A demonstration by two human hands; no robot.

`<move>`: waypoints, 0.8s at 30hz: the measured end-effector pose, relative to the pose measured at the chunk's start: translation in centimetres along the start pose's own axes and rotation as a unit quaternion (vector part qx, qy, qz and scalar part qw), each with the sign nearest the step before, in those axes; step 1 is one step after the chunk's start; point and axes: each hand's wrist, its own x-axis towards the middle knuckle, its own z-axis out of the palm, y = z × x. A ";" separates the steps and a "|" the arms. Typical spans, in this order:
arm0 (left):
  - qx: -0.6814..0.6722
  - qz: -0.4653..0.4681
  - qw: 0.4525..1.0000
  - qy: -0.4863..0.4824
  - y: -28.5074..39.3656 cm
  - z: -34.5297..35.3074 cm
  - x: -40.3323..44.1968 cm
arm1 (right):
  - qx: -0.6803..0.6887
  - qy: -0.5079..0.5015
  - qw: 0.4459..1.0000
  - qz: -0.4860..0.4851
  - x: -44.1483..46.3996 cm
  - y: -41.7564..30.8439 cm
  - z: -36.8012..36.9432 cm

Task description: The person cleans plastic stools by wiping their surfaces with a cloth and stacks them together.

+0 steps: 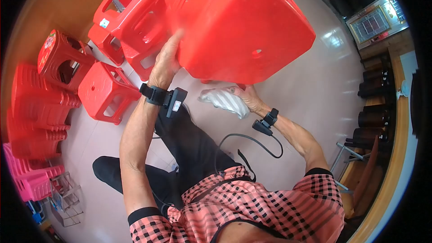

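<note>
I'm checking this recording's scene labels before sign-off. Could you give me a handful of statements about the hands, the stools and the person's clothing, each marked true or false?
1. The left hand is at the side of the large red stool. True.
2. The right hand has nothing in it. False: it holds a crumpled, whitish cloth or bag; which of the two, I cannot tell.
3. Pink stools are stacked on the person's left. True.
4. Only one wrist wears a black strap. False: both do.
5. The shirt is plain blue. False: it is pink and black checked.
</note>
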 end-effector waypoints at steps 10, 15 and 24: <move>0.174 0.074 0.982 -0.025 1.5 -3.0 -3.6 | -0.066 0.092 0.993 -0.015 -2.2 -0.6 -4.9; 0.169 0.013 0.985 -0.003 4.9 -3.2 -5.2 | -0.246 0.079 0.963 -0.076 -3.8 -1.6 -2.5; 0.122 0.133 0.982 -0.057 4.7 -1.4 -2.0 | -0.282 0.166 0.929 -0.174 -2.3 -7.3 3.1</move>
